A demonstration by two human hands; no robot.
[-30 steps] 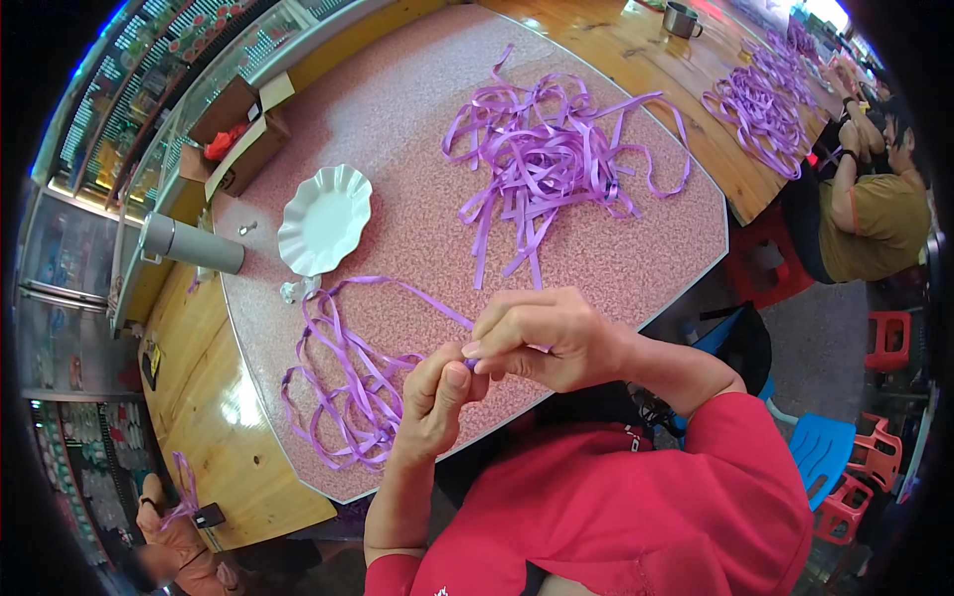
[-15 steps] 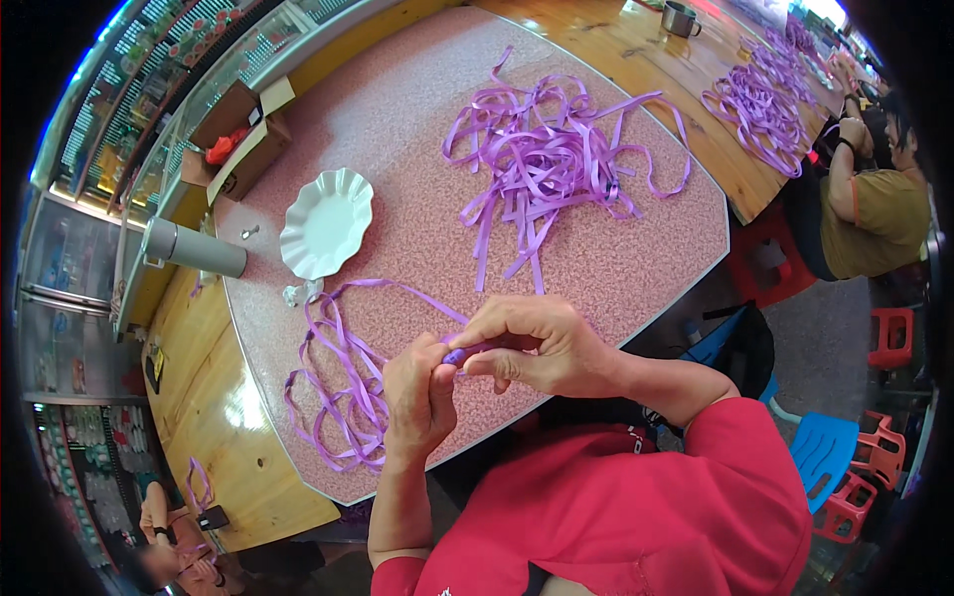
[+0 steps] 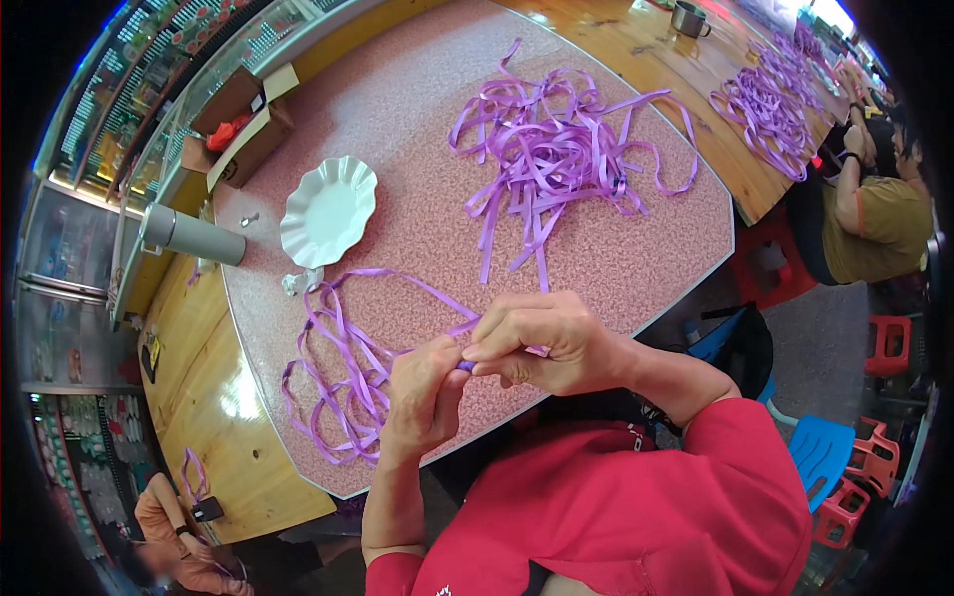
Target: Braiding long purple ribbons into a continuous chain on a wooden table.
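Hands: I see left hand point(image 3: 422, 397) and right hand point(image 3: 547, 343) pinching purple ribbon point(image 3: 348, 382), fingers closed.
Plate point(image 3: 328, 211): eleven o'clock.
Ribbon end: probably hidden.

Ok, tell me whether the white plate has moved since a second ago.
No. The white plate lies in the same place beside the grey cylinder.

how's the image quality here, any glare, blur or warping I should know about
Head view: strong fisheye warp, so the pink table edge bows and black corners frame the picture; bright glare on the wooden bench; the left hand, right hand and purple ribbon look sharp; people at the rim look soft and stretched.
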